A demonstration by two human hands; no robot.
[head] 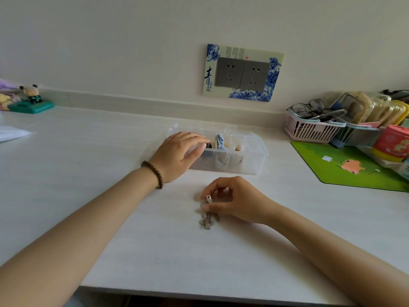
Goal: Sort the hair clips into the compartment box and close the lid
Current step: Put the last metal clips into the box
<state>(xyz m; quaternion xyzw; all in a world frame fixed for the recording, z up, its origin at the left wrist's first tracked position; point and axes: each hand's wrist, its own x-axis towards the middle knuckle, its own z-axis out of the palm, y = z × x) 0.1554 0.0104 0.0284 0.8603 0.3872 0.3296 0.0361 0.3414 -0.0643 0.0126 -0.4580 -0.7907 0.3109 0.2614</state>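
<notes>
A clear plastic compartment box stands open on the white desk, its lid tilted back toward the wall. Inside it I see a blue fabric clip in a middle compartment and small dark items beside it. My left hand rests on the box's left end, fingers spread over the rim and holding nothing. In front of the box, my right hand pinches a small bunch of silver metal hair clips that lie on the desk.
A green mouse mat lies at the right. Behind it stand a pink basket with glasses and stacked containers. A teal figurine stand sits at the far left, and white paper near the left edge. The desk's front edge runs close below my arms.
</notes>
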